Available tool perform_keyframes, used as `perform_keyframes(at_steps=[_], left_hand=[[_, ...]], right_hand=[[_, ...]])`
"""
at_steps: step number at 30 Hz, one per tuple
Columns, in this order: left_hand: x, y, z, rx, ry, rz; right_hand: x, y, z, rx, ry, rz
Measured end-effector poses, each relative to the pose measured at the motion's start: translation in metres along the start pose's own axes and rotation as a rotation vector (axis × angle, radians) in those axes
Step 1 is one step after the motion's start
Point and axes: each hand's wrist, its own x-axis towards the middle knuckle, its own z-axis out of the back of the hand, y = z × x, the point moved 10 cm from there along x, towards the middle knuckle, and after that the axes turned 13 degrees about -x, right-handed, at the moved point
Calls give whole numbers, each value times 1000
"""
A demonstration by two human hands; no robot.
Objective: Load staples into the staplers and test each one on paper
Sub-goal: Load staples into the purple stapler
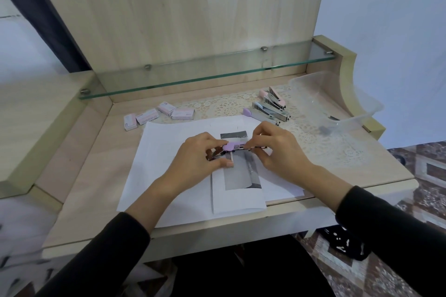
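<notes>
A lilac-and-metal stapler (235,146) is held just above the white paper sheets (154,166) in the middle of the desk. My left hand (200,154) grips its left end, where metal shows between the fingers. My right hand (275,149) pinches the thin metal part at its right end. Several more staplers (270,108), pink and lilac, lie in a row at the back right. Several small staple boxes (159,113) lie at the back left.
A clear plastic tub (335,101) stands at the far right on a lace mat (226,107). A glass shelf (207,75) runs above the back of the desk. A folded printed sheet (239,188) lies on the papers.
</notes>
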Motion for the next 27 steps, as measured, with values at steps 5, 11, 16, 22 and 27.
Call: perform_keyframes(at_steps=[5, 11, 16, 22, 27], left_hand=[[-1, -9, 17, -46, -160, -121], [-5, -13, 18, -36, -198, -137], [-6, -5, 15, -48, -193, -53], [-3, -1, 14, -47, -176, -10], [-1, 5, 14, -34, -174, 47]], right_hand=[[1, 1, 19, 2, -172, 3], [3, -7, 21, -36, -198, -50], [-5, -8, 19, -35, -236, -123], [-11, -13, 9, 60, -177, -260], [-11, -13, 14, 67, -229, -236]])
